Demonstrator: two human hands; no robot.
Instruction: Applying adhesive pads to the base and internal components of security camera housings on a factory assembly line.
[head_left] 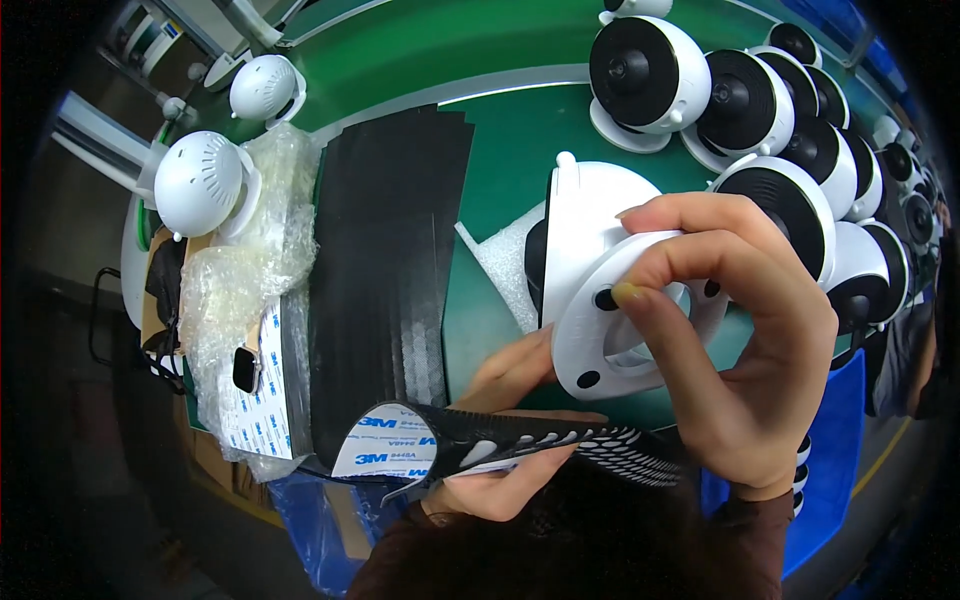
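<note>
A white round-bodied camera [600,190] lies tipped on the bench, its ring-shaped base [575,345] turned up toward me. Round black pads dot the base's face. My right hand [745,340] is closed over the base, thumb and forefinger pinched at one black pad [604,299], another finger reaching over the rim. In my left hand [505,490] is a bent black sheet of adhesive pads [490,430], with rows of white oval gaps and a printed white backing [385,445]. Fingers of that hand also touch the camera's lower left side. White foam wrap [510,265] sits beside the camera.
Stacked black sheets [385,250] cover the bench's left part, beside bubble wrap [285,190] and a smartwatch [245,370]. Several more cameras [645,75] crowd the right side. Two stand at left, one a white camera [200,185]. A blue bin [835,470] is at lower right.
</note>
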